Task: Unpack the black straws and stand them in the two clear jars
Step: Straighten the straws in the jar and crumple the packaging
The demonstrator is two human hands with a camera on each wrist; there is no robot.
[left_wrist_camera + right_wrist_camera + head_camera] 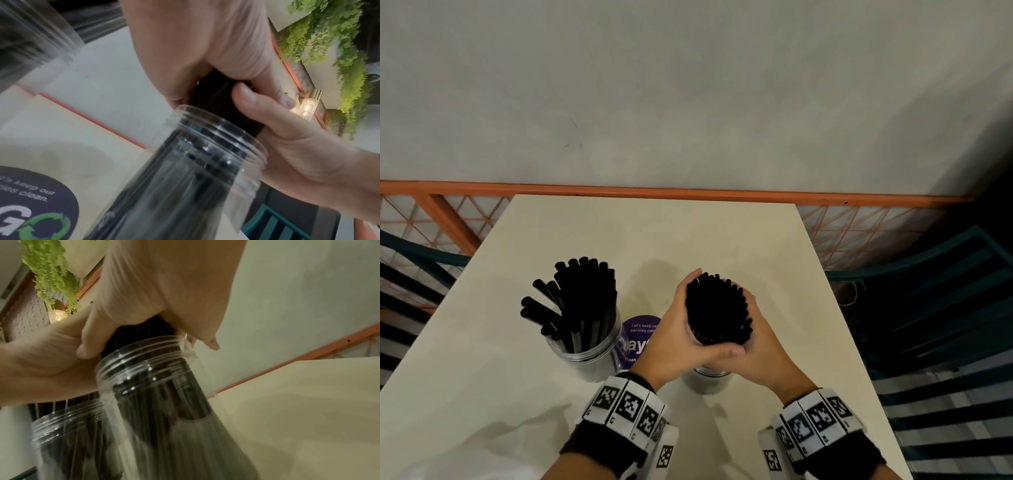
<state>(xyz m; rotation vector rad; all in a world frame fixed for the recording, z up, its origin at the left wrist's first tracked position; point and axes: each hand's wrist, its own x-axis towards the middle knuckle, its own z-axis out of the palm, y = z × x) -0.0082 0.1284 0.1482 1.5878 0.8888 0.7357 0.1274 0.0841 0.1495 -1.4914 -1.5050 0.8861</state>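
Both hands wrap a thick bundle of black straws (pixel 717 313) whose lower ends stand inside the right clear jar (pixel 708 379). My left hand (pixel 677 334) cups the bundle's left side, thumb across the front. My right hand (pixel 758 342) curls round its right side. In the wrist views the straws (pixel 216 97) (pixel 141 332) enter the jar's threaded mouth (pixel 218 138) (pixel 144 360) just below the fingers. The left clear jar (pixel 589 346) holds several black straws (pixel 578 301) fanned out and leaning left.
A cream table (pixel 722 240) carries a round purple sticker (pixel 640 330) between the jars. An orange rail (pixel 688 192) and mesh run behind the table's far edge. Dark teal slatted chairs (pixel 935 325) stand to the right and left. White plastic (pixel 482 438) lies at the near left.
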